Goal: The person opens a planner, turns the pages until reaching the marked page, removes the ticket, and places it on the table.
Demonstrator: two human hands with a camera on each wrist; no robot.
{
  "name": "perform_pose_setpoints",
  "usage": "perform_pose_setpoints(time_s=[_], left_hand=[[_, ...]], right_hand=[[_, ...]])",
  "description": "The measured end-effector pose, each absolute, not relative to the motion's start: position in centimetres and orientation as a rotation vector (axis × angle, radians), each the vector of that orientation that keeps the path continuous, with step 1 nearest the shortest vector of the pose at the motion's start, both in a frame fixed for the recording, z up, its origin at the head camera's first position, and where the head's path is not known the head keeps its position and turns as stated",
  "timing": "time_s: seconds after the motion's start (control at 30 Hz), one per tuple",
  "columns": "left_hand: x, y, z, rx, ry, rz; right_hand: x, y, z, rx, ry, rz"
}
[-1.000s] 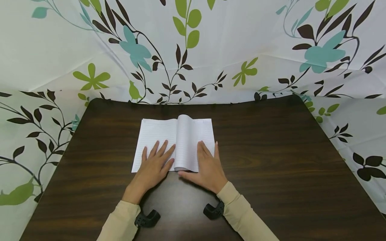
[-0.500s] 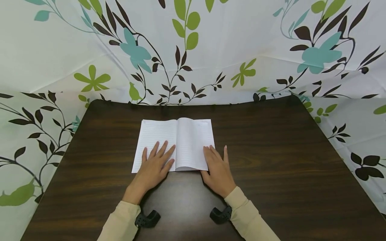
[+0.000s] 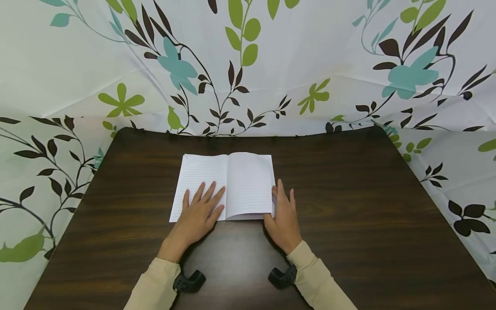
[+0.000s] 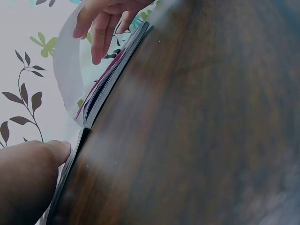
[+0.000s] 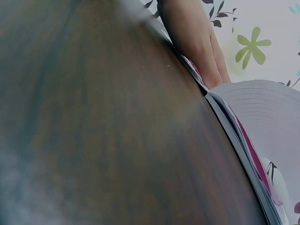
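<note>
An open lined notebook (image 3: 248, 183) lies on the table, its left page (image 3: 203, 168) flat. My left hand (image 3: 197, 215) rests spread on that page, the thumb near the spine. My right hand (image 3: 283, 219) stands at the notebook's right edge with its fingers extended. Beside it the right-hand page (image 3: 249, 172) bows up off the stack, its outer edge raised. In the left wrist view the right hand's fingers (image 4: 98, 42) reach down close to this curved page (image 4: 65, 61). A pink sheet (image 5: 251, 145) shows among the layers under it.
The dark wood-grain table (image 3: 348, 193) extends on both sides of the notebook. A white cloth (image 3: 271, 77) with a leaf and flower pattern hangs behind the table and along its sides. A black wrist device (image 3: 190, 282) sits at each cuff.
My right hand has moved rightward from the page's middle to its outer edge, and its fingers have turned more upright. The right page has spread wider, its edge lifted. The left hand stays put.
</note>
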State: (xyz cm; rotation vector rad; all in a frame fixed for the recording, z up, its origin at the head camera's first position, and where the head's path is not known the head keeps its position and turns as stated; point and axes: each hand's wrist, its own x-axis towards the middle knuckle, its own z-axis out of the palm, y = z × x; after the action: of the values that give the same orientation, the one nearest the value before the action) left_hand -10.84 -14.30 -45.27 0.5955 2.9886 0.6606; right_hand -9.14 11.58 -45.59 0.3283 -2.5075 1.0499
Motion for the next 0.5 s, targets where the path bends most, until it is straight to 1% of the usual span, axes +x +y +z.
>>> perform_pose_setpoints(time_s=[0.13, 0.3, 0.4, 0.5], left_hand=[[-10.7, -14.3, -45.2, 0.6, 2.987, 0.607], [-10.8, -14.3, -44.8, 0.583, 3.051, 0.633], [-11.1, -14.4, -44.3, 0.53, 3.238, 0.772], [-11.4, -14.7, -43.5, 0.417, 3.449, 1.01]], right_hand=[[-9.4, 11.0, -45.3, 0.348, -2.505, 1.057], [-10.0, 10.3, -45.0, 0.458, -2.462, 1.099], [-10.2, 9.9, -44.9, 0.542, -2.443, 1.118], [-10.2, 9.4, -44.8, 0.647, -2.462, 1.112]])
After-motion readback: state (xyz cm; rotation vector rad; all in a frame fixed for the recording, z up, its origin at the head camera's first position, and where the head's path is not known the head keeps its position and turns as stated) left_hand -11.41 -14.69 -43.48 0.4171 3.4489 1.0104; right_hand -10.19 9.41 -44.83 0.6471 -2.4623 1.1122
